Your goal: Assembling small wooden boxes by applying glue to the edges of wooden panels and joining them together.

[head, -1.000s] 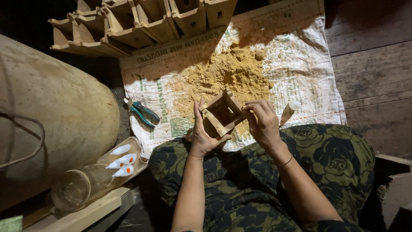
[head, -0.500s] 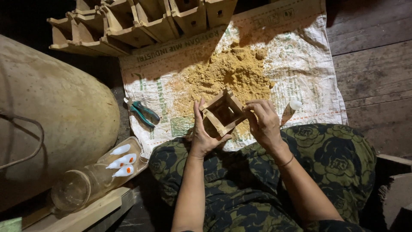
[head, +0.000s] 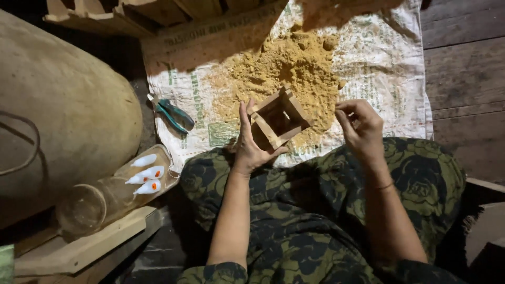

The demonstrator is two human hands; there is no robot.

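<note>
My left hand (head: 248, 147) holds a small open wooden box frame (head: 279, 118) from below, thumb up along its left side. The frame is tilted, its hollow facing me, above a heap of yellow sawdust-like powder (head: 286, 68). My right hand (head: 360, 126) is off to the right of the frame, not touching it, fingers curled with fingertips pinched together; whether anything small is in them I cannot tell. Both forearms rest over my lap in dark green flower-patterned cloth (head: 326, 210).
The powder lies on a printed white woven sack (head: 389, 68) spread on dark wooden floor boards (head: 463, 63). Green-handled pliers (head: 171, 113) lie at the sack's left edge. A glass jar (head: 108, 197) with small white tubes lies on its side. A big rounded tan sack (head: 58, 110) fills the left. Wooden frames (head: 105, 13) are stacked behind.
My right hand has let go of the wooden frame and drawn away to the right. The left hand alone now holds it. The camera view has shifted closer and lower.
</note>
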